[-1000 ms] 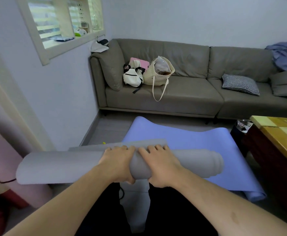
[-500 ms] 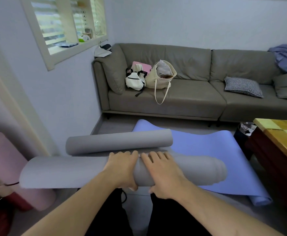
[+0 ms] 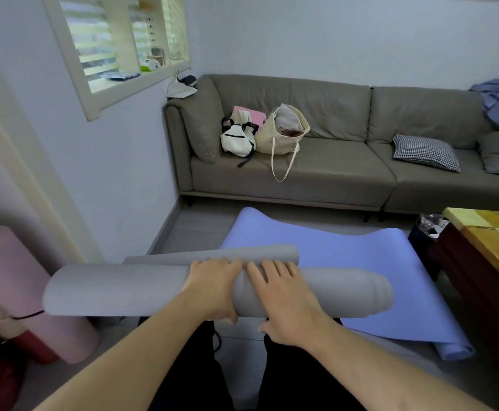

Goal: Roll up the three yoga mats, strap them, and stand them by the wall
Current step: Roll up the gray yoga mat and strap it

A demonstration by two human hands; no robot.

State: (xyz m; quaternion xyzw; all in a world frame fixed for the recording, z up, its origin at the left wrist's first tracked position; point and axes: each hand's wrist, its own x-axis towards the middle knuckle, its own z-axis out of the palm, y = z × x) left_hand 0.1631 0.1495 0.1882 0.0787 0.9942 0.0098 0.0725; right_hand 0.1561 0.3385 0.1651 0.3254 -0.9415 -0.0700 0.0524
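Across the person's lap, the grey yoga mat [image 3: 129,292] roll has grown as its loose tail shortened, left hand [image 3: 212,287] and right hand [image 3: 284,304] gripping it mid-length, rolling nearly finished.

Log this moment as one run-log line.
step: rolling grey mat | left hand: grips roll | right hand: grips roll | blue mat: unrolled | pink mat: rolled

A single wide-angle view was taken from head height, angled forward and down. The grey mat [image 3: 129,292] was seen close below, across the lower frame, while the sofa [image 3: 331,173] was seen farther off, against the far wall. No second view was given.
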